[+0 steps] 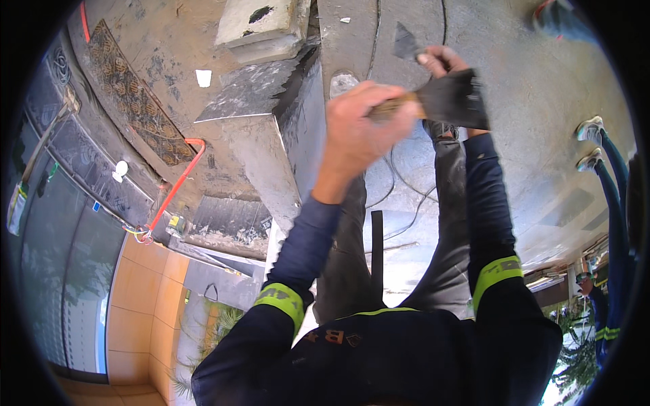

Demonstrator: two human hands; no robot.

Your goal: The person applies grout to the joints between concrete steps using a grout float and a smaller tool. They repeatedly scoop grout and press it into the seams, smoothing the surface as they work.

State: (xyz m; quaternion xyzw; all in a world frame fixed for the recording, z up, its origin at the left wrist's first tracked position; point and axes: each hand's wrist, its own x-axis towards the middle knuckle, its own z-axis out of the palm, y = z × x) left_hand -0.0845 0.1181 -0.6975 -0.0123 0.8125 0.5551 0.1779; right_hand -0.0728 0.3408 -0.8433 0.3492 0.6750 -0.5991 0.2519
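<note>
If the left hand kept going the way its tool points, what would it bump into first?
The left hand grips a wooden-handled trowel whose dark blade points toward the right hand. The right hand and its small scraper would probably be met first, though depth between them is hard to judge here.

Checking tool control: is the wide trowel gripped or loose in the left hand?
Gripped: the left hand is closed round the wooden handle of the trowel.

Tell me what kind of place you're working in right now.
Probably a building site or renovation job, outdoors or half-open. Bare grey concrete floor, rough cement blocks and loose cables lie about. The left hand grips a wide scraper, the right hand a small putty knife.
</note>
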